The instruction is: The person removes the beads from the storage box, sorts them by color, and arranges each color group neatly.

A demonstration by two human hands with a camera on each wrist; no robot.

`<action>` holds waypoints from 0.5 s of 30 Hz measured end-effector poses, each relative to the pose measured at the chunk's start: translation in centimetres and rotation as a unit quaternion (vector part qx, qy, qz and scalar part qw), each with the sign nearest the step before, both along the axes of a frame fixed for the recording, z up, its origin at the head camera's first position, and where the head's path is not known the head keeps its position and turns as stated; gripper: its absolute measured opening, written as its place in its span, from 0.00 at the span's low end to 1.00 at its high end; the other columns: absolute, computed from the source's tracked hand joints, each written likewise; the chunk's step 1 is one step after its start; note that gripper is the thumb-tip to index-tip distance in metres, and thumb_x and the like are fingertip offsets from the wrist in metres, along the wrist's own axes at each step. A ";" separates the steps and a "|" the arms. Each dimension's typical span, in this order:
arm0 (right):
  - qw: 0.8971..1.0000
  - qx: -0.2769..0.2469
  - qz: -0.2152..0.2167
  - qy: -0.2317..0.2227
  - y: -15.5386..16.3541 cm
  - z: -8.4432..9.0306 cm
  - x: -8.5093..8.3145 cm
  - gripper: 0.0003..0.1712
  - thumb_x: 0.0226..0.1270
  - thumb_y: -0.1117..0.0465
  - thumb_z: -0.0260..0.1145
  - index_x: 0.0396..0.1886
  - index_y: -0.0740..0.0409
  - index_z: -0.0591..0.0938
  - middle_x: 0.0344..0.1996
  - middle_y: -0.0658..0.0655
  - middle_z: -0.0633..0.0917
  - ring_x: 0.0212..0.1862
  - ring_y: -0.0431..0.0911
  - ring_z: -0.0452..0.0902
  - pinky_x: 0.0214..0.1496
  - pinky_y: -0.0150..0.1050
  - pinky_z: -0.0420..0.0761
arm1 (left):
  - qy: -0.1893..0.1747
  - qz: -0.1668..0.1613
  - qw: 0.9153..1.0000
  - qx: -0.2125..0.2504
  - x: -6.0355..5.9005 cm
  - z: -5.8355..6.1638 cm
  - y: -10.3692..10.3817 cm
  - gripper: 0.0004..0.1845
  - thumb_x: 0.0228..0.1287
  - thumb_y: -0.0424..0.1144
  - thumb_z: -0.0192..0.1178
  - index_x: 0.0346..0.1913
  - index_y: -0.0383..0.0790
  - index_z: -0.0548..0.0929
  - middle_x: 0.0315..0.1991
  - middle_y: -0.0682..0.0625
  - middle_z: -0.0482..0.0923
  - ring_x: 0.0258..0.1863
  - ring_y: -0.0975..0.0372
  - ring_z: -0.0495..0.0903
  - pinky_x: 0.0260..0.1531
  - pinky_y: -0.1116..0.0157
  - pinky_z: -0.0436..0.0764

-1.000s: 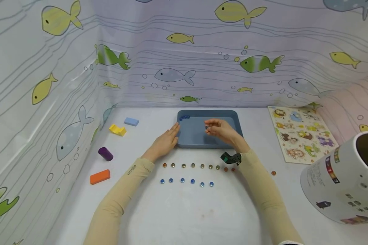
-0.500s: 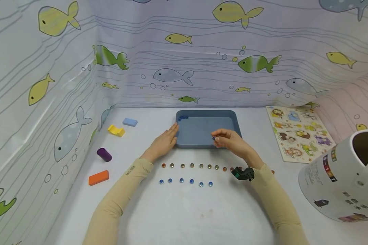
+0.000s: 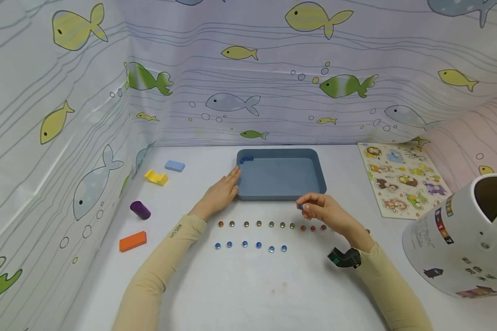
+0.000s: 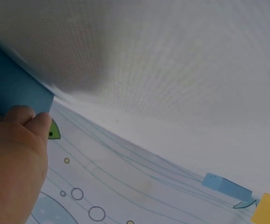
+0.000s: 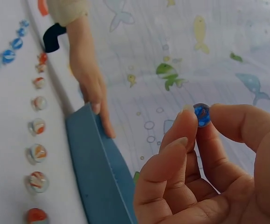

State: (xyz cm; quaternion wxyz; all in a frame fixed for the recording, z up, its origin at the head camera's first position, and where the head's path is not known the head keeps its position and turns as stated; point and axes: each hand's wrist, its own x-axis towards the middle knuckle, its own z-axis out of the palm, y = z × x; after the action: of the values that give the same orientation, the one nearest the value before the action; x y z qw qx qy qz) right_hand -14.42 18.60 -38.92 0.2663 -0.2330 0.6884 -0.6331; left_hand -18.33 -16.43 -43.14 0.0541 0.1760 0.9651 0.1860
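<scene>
My right hand (image 3: 325,214) pinches a clear blue marble (image 5: 202,115) between thumb and fingertips. In the head view it is just in front of the near right edge of a blue-grey tray (image 3: 279,179). My left hand (image 3: 219,196) rests against the tray's left wall, fingers extended. Several dark blue marbles (image 3: 246,159) lie in the tray's far left corner. Before the tray a row of orange and clear marbles (image 3: 271,224) runs sideways, several of them. Closer to me is a shorter row of blue marbles (image 3: 245,244).
On the left lie a light blue block (image 3: 175,166), a yellow block (image 3: 156,178), a purple cylinder (image 3: 140,210) and an orange block (image 3: 133,241). An animal picture board (image 3: 402,181) and a big white tub (image 3: 443,248) occupy the right. A fish-patterned curtain (image 3: 273,105) surrounds the table.
My right hand has moved from above the tray toward me and to the right, out past its near edge, still pinching the blue marble. My left hand has stayed at the tray's side.
</scene>
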 end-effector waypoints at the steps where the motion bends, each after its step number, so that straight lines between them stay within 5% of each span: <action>1: 1.000 0.007 0.001 -0.004 0.2 -0.2 0.4 0.08 0.74 0.61 0.54 0.46 0.50 0.80 0.29 0.45 0.79 0.29 0.42 0.72 0.26 0.38 0.71 | -0.001 0.000 1.000 0.001 0.0 0.0 0.0 0.30 0.77 0.41 0.39 0.77 0.36 0.48 0.79 0.44 0.42 0.76 0.50 0.52 0.77 0.53 0.52; 5: 1.000 0.019 0.010 -0.018 0.8 -1.0 1.8 0.08 0.74 0.63 0.54 0.46 0.56 0.79 0.24 0.46 0.78 0.26 0.41 0.71 0.22 0.45 0.59 | -0.005 -0.002 1.000 -0.001 0.1 -0.2 0.2 0.30 0.77 0.41 0.38 0.77 0.36 0.48 0.79 0.45 0.41 0.77 0.51 0.51 0.77 0.53 0.52; 9: 0.999 0.004 0.029 -0.045 1.3 -2.1 3.4 0.11 0.73 0.63 0.55 0.47 0.65 0.77 0.23 0.46 0.78 0.25 0.37 0.68 0.27 0.47 0.59 | -0.007 -0.006 1.000 0.001 0.1 -0.1 0.2 0.30 0.77 0.41 0.38 0.77 0.35 0.48 0.79 0.44 0.41 0.77 0.50 0.51 0.77 0.52 0.53; 15: 0.996 0.024 0.062 -0.056 1.5 -4.4 5.5 0.16 0.73 0.64 0.55 0.50 0.76 0.75 0.20 0.46 0.77 0.21 0.37 0.64 0.19 0.36 0.63 | -0.002 -0.002 1.000 -0.002 -0.1 0.1 0.1 0.30 0.77 0.41 0.37 0.77 0.35 0.48 0.79 0.44 0.41 0.76 0.51 0.52 0.77 0.52 0.53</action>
State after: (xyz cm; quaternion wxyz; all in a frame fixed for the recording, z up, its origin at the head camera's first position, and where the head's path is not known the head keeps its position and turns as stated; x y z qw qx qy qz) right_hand -8.89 20.09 -43.35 0.3482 -0.2329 0.6718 -0.6109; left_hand -18.43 -16.30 -43.06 0.0564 0.1773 0.9651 0.1841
